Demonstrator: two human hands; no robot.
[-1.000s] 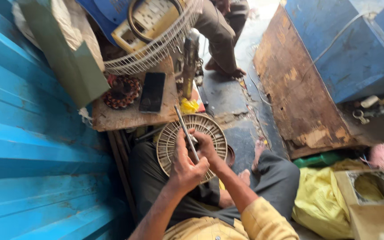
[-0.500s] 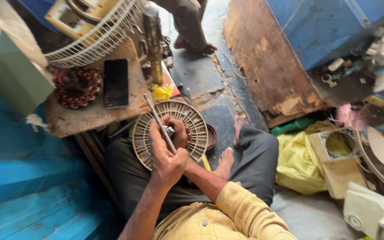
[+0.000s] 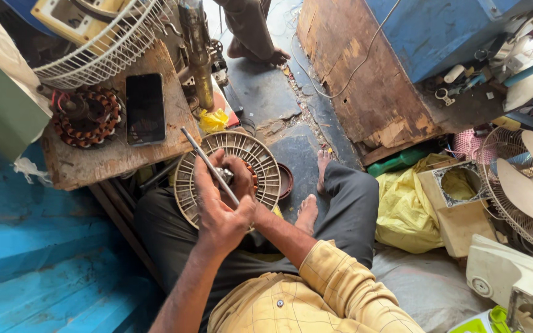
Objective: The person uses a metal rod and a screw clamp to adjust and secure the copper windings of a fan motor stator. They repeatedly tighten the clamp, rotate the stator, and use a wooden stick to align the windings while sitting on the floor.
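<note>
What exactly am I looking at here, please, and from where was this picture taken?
A camera worn on a seated person's head looks down at their lap. There is no machine, just two bare hands. The left hand holds a thin metal rod in a closed grip; the right hand rests on a round slotted fan cover lying on the legs. Ahead, a worn wooden board carries a dark phone, a copper-wound motor coil and a white wire fan guard.

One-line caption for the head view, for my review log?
Seated person's left hand grips a thin metal rod over a round slotted fan housing on the lap; right hand steadies its centre.
</note>
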